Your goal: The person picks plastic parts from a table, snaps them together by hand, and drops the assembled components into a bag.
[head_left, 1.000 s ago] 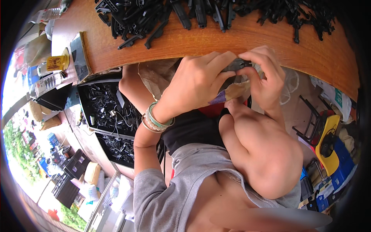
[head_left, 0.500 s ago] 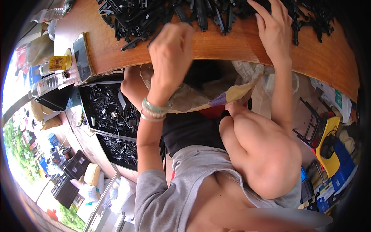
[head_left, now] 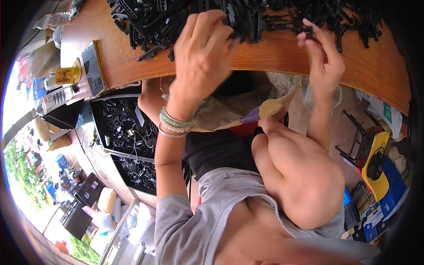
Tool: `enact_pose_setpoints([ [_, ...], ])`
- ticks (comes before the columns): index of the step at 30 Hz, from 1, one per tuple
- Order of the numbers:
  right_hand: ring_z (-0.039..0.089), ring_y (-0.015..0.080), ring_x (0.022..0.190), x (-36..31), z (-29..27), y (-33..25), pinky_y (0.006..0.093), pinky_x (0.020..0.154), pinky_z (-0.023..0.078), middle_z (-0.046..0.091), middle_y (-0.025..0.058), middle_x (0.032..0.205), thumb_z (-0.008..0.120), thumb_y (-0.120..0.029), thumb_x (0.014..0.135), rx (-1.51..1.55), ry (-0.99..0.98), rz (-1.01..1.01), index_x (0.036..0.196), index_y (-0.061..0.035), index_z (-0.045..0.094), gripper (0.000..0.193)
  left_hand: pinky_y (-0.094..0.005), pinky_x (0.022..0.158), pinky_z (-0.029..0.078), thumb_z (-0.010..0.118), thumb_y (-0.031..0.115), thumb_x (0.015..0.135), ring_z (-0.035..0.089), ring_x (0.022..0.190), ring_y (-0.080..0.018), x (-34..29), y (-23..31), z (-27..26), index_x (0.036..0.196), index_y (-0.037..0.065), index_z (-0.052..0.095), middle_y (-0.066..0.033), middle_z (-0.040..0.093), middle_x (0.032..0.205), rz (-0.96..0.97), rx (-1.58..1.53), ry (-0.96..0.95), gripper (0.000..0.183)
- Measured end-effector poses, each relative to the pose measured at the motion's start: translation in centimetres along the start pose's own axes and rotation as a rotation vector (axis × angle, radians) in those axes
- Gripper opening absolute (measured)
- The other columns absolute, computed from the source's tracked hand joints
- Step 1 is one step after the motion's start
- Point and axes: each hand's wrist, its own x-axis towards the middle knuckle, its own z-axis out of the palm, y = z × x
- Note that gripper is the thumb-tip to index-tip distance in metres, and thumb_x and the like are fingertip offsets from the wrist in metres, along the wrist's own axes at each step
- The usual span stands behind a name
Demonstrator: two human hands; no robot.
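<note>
Along the far side of the table lies a heap of black plastic parts [head_left: 150, 28], many of them long and narrow. My left hand [head_left: 201, 55], with bracelets at the wrist, is over the table's near edge beside this heap. Its fingers are curled together and slightly blurred; a dark bit shows at their tips, too unclear to name. To the right, my right hand [head_left: 326, 62] pinches a small black plastic part [head_left: 306, 32] between thumb and fingers. Below both hands, an open sack [head_left: 221, 115] spreads between my lap and the table edge, its inside dark.
The wooden table [head_left: 274, 55] curves across the top. Black trays [head_left: 108, 148] of small dark parts and white cables stand at my left. A dark flat box [head_left: 94, 66] and a yellow container [head_left: 66, 76] are at the table's left end. A yellow chair [head_left: 375, 176] stands at the right.
My right hand has drawn back from the heap toward me, and a small black part now shows in its fingers. My left hand has moved slightly forward and right, its fingers loosening from a fist.
</note>
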Motion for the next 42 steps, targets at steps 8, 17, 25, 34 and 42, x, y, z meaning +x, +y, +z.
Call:
enact_pose_setpoints([
  [8, 0.060, 0.0219, 0.070, -1.2, 0.1, -3.1, 0.0285, 0.060, 0.046, 0.064, 0.0106, 0.079, 0.070, 0.007, 0.071, 0.184, -0.437, -0.073, 0.090, 0.0005, 0.067, 0.021, -0.0238, 0.062, 0.052, 0.065, 0.003, 0.084, 0.063, 0.072, -0.0117, -0.6, 4.9, -0.5, 0.097, -0.002, 0.058, -0.0065, 0.065, 0.084, -0.913, -1.274, -0.189, 0.015],
  [17, 0.055, 0.0225, 0.065, -1.8, 1.1, -3.1, 0.0313, 0.062, 0.042, 0.060, 0.0068, 0.072, 0.075, 0.003, 0.065, -0.084, -0.228, -0.293, 0.088, -0.0043, 0.067, 0.026, -0.0208, 0.064, 0.048, 0.060, 0.005, 0.089, 0.061, 0.071, -0.0100, -0.6, 4.8, -0.8, 0.101, -0.005, 0.065, -0.0064, 0.067, 0.084, -0.881, -1.020, -0.250, 0.016],
  [25, 0.056, 0.0226, 0.064, -2.1, 1.2, -2.8, 0.0314, 0.063, 0.042, 0.060, 0.0062, 0.074, 0.077, 0.003, 0.062, -0.140, -0.205, -0.388, 0.088, -0.0041, 0.067, 0.029, -0.0232, 0.063, 0.050, 0.063, 0.008, 0.088, 0.064, 0.074, -0.0088, 0.0, 5.4, -0.9, 0.102, -0.006, 0.066, -0.0084, 0.069, 0.084, -1.034, -1.026, -0.209, 0.020],
  [34, 0.057, 0.0225, 0.067, -2.3, 1.4, -3.4, 0.0309, 0.062, 0.044, 0.063, 0.0070, 0.077, 0.076, 0.006, 0.060, -0.113, -0.151, -0.326, 0.086, -0.0039, 0.067, 0.029, -0.0303, 0.070, 0.053, 0.069, 0.001, 0.078, 0.068, 0.077, -0.0211, -0.9, 6.5, -2.1, 0.114, -0.003, 0.061, -0.0165, 0.068, 0.091, -0.517, -0.620, -0.334, 0.037],
  [42, 0.056, 0.0235, 0.070, -2.9, 1.0, -2.9, 0.0312, 0.061, 0.043, 0.060, 0.0075, 0.080, 0.077, 0.002, 0.057, -0.100, -0.146, -0.365, 0.084, -0.0026, 0.066, 0.030, -0.0352, 0.063, 0.051, 0.065, -0.003, 0.079, 0.064, 0.075, -0.0352, -0.7, 6.7, -1.9, 0.116, -0.004, 0.056, -0.0192, 0.064, 0.088, -0.361, -0.571, -0.346, 0.038],
])
